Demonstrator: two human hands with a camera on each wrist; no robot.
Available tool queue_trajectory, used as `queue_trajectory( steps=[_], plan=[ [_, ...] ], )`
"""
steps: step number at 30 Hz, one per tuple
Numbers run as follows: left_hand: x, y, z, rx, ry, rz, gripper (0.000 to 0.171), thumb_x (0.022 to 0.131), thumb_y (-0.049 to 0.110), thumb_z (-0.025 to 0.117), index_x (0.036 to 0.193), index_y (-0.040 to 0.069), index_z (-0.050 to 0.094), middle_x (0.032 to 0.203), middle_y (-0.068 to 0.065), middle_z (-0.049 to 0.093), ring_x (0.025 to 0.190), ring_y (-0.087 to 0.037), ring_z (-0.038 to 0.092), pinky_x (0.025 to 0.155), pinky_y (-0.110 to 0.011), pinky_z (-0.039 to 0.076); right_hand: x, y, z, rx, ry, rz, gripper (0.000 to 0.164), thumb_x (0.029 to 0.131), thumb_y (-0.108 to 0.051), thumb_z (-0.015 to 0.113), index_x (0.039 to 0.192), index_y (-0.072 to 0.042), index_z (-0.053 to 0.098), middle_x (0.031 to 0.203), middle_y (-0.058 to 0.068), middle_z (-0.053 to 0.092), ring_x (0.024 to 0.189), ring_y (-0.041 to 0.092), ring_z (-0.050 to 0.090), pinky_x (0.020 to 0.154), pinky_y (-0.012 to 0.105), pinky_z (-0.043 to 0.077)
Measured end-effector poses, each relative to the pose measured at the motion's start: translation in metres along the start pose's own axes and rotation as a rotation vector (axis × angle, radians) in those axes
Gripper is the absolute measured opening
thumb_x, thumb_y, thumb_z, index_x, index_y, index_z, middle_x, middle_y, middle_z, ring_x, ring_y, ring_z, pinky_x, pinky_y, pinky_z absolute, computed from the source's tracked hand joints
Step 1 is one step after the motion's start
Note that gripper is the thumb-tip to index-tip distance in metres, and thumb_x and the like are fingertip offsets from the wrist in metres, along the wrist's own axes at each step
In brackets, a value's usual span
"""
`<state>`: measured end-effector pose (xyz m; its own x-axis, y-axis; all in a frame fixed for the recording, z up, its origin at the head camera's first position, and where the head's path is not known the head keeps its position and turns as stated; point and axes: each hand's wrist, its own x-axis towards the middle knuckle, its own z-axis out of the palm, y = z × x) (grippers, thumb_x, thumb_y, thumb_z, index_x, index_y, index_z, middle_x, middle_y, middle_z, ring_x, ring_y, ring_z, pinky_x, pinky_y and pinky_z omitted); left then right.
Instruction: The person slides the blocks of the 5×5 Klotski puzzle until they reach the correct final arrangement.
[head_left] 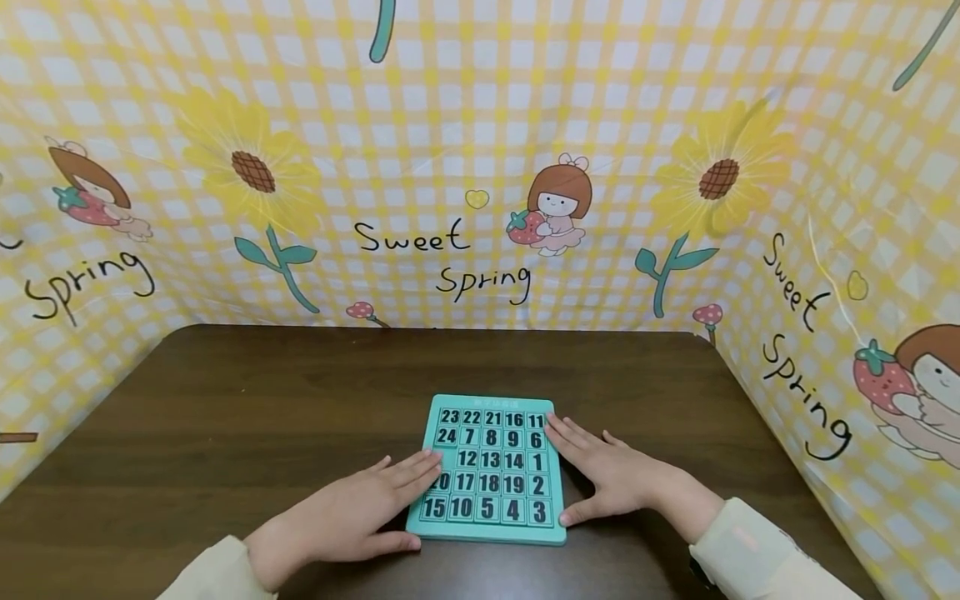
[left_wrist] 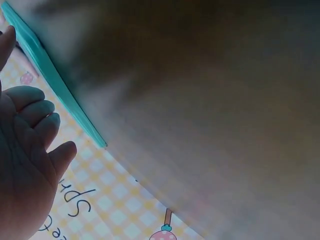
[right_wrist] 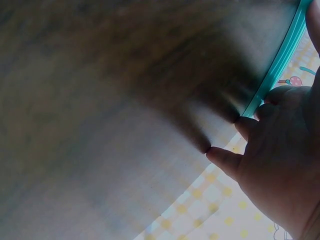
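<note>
A teal number slide puzzle lies flat on the dark table, its black-numbered tiles facing up. One tile space shows bare teal at the left end of the middle row. Straight fingers of my left hand reach over the puzzle's left edge, fingertips by that gap and partly covering the 20 tile; the thumb lies near the lower left corner. My right hand lies along the right edge, fingers extended towards the upper corner and thumb at the lower one. In the right wrist view, its fingers are beside the teal rim.
The brown wooden table surrounds the puzzle. A yellow checked cloth with flowers and "Sweet Spring" lettering rises behind the table and along both sides. Pale sleeves cover the forearms.
</note>
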<state>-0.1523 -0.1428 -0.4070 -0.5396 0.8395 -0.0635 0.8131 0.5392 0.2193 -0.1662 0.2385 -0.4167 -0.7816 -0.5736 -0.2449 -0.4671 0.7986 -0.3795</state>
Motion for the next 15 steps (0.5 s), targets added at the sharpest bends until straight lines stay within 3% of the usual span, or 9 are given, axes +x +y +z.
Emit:
queue_trajectory(
  steps=[7,15],
  plan=[
    [0.016,-0.012,-0.007,-0.019,0.007,-0.027,0.087,0.095,0.064,0.05,0.156,0.004,0.03,0.166,-0.011,0.021,0.153,-0.029,0.022,0.114,-0.062,0.032,0.0,0.001,0.001,0.001,0.0,0.0,0.115,0.078,-0.078,0.06,0.162,-0.02,0.006,0.169,-0.001,-0.002,0.156,0.028,0.004,0.113,0.074,0.015],
    [0.031,-0.023,-0.009,-0.134,-0.043,-0.077,0.091,0.094,0.065,0.05,0.158,0.006,0.024,0.168,-0.009,0.015,0.155,-0.027,0.015,0.118,-0.061,0.024,0.001,0.003,0.002,-0.011,-0.002,0.002,0.116,0.078,-0.078,0.06,0.162,-0.021,0.004,0.169,-0.003,-0.004,0.157,0.027,0.003,0.114,0.074,0.015]
  ],
)
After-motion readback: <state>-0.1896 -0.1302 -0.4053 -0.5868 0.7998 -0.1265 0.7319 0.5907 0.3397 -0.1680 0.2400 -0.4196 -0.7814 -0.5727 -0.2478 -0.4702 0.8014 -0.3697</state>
